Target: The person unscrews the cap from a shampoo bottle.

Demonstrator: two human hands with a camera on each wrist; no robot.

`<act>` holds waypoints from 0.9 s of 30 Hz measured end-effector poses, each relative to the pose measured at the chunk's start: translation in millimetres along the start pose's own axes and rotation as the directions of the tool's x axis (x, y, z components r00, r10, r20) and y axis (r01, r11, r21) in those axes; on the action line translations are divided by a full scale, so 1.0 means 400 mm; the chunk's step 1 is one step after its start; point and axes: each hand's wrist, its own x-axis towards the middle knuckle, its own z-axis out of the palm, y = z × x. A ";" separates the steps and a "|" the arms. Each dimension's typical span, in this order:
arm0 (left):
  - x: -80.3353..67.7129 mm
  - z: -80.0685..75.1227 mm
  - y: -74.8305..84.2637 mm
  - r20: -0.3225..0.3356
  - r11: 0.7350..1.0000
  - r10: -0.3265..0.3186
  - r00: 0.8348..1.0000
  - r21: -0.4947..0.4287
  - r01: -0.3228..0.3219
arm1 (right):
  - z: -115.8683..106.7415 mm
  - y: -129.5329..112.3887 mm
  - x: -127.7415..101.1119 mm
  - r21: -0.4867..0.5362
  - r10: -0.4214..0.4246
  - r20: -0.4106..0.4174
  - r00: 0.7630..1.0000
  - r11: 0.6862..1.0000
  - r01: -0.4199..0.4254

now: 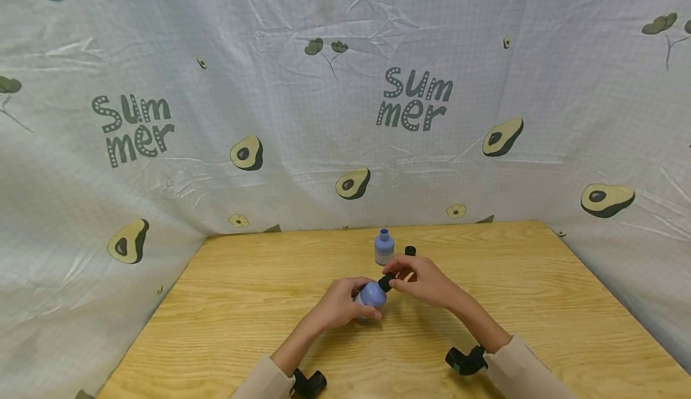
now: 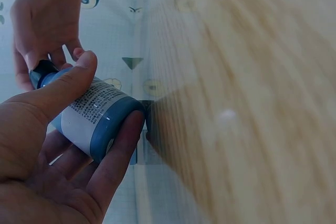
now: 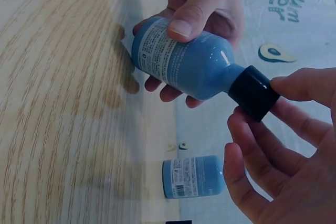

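Wooden table (image 1: 248,303) before an avocado-print cloth (image 1: 270,117): two hands work on a tilted blue bottle.

Left hand (image 1: 340,304) curls thumb and fingers round the body of the blue bottle (image 1: 372,295), holding it just above the table near mid-board; its long axis lies close to level, base toward the left hand, neck pointing toward the right hand. Right hand (image 1: 421,279) pinches the bottle's black cap (image 1: 385,281) between thumb and fingertips. Just behind the hands, a second blue bottle (image 1: 384,248) stands upright and uncapped, with a loose black cap (image 1: 410,251) beside it.
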 end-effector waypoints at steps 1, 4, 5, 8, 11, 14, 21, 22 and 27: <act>0.000 0.000 0.000 0.000 1.000 0.000 1.000 0.000 0.000 | 0.000 0.000 0.000 0.007 -0.006 0.003 1.000 1.000 0.006; -0.001 0.001 0.001 0.001 1.000 -0.001 1.000 -0.004 0.001 | 0.001 0.000 -0.001 0.025 -0.019 0.008 1.000 0.999 0.019; -0.001 0.001 0.001 0.000 1.000 -0.003 1.000 -0.006 0.003 | 0.002 0.000 -0.001 0.028 -0.021 0.009 1.000 0.999 0.020; -0.001 0.000 0.001 0.002 1.000 -0.005 1.000 -0.014 0.005 | 0.003 0.001 -0.001 0.026 -0.011 0.004 1.000 1.000 0.011; -0.001 0.000 0.001 0.003 1.000 -0.004 1.000 -0.015 0.004 | 0.003 0.004 -0.001 0.008 0.013 -0.003 1.000 1.000 -0.013; -0.001 0.000 0.001 0.003 1.000 -0.002 1.000 -0.014 0.002 | 0.003 0.005 -0.001 -0.016 0.033 -0.006 0.999 0.999 -0.033; 0.000 0.001 0.002 0.003 1.000 -0.007 1.000 -0.001 0.007 | 0.001 0.003 -0.002 -0.011 0.031 0.015 0.999 0.999 -0.031; 0.000 0.001 0.002 0.002 1.000 -0.007 1.000 0.000 0.007 | 0.001 0.003 -0.003 -0.008 0.026 0.017 1.000 1.000 -0.026; -0.002 0.000 0.003 0.001 1.000 -0.007 1.000 0.002 0.007 | 0.000 0.004 -0.002 0.014 -0.004 0.026 1.000 1.000 0.003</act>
